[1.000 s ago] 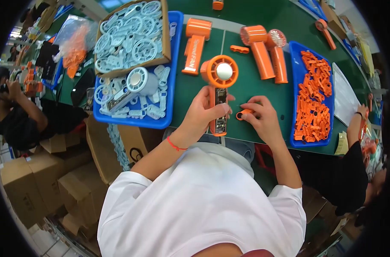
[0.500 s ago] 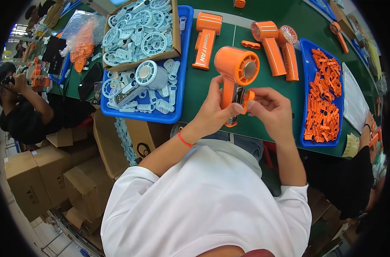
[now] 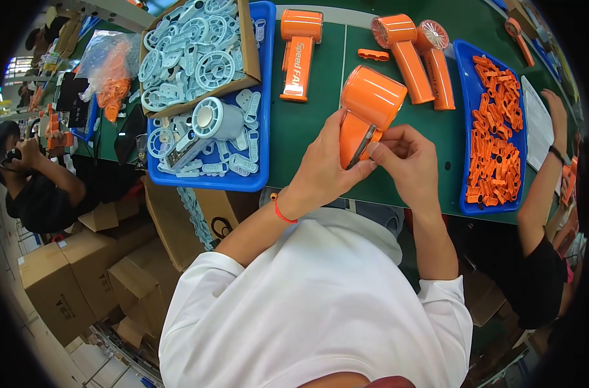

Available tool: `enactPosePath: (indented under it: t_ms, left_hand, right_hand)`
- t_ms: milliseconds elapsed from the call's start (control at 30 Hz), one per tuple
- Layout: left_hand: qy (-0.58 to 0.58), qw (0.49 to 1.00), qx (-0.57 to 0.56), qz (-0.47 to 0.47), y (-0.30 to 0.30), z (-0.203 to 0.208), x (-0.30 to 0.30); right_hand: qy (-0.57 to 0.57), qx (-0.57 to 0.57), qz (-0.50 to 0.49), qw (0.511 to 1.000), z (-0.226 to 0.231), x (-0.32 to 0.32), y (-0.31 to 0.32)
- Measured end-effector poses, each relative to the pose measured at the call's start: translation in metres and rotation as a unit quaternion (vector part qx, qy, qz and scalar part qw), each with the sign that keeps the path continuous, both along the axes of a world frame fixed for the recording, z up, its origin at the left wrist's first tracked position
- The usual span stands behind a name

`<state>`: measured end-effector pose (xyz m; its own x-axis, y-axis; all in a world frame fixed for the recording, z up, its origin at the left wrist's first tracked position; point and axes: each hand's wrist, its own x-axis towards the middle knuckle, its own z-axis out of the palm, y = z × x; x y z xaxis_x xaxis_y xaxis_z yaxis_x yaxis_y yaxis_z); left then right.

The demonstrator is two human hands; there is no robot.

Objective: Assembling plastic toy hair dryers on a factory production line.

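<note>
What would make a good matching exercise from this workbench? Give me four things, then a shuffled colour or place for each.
Things:
1. Handheld fan body nearest the person's chest
2. Cord bracelet
3. Heap of small orange plastic parts
4. Light blue fan body

Colours and places:
A. In the blue tray on the right
B. In the blue tray on the left
C. Red
D. Held in the left hand

Right pairs: 1-D, 2-C, 3-A, 4-B.

Left hand (image 3: pixel 323 161) in a curled grip; right hand (image 3: pixel 411 163) just beside it, in a pinch
</note>
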<state>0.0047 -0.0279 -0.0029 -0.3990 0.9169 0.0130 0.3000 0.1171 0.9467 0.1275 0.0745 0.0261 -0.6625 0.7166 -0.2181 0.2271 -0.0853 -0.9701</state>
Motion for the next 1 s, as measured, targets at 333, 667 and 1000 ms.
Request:
enactPosePath:
  t_ms: [333,667,1000]
  left_hand:
    - [-0.053,0.997,-0.048,-0.043,0.001,0.017,-0.008]
    - [0.049,0.999,0.012,-0.010,0.002,0.003,0.003]
    - [0.009,0.999,0.029,-0.040,0.001,0.017,0.008]
  right_hand:
    - [0.018,-0.050,0.021,0.998,-0.005,0.000,0.005]
    - [-0.118,0.009,0.090,0.989,0.008,0.006,0.004]
    - [0.201,-0.188,0.063,0.959,-0.036,0.003,0.002]
